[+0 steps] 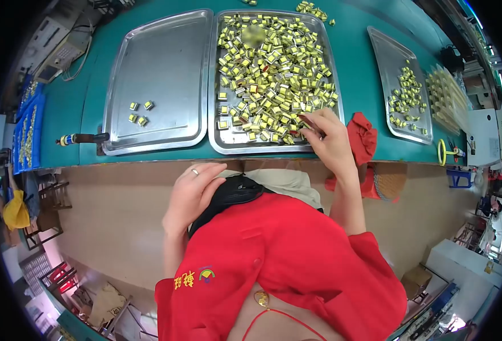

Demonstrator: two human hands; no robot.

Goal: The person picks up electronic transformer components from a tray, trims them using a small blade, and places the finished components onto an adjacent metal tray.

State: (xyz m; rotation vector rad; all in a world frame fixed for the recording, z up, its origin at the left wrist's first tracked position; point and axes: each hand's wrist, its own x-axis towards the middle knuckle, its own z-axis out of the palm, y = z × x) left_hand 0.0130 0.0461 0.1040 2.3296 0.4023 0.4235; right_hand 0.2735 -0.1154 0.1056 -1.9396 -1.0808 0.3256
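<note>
My right hand [330, 139] is over the near right corner of a metal tray [211, 85] heaped with small yellow-wrapped transformers [276, 71]. Its thumb and fingers are bent round a thin dark reddish piece [309, 121], whose kind I cannot make out. Just beneath the fingertips lie several of the yellow parts. My left hand [195, 190], with a ring on one finger, hovers in front of the table edge over my lap. Its fingers are loosely bent, apart from the thumb, and nothing shows in it. A round blurred yellowish spot [253, 36] covers some parts at the tray's far side.
To the left, a second metal tray [160, 74] holds several yellow parts [141, 113]. A tool with a dark handle [83, 138] lies beside it. At right are a red cloth [362, 138], a smaller tray [384, 68] with parts, and stacked pale trays [447, 94].
</note>
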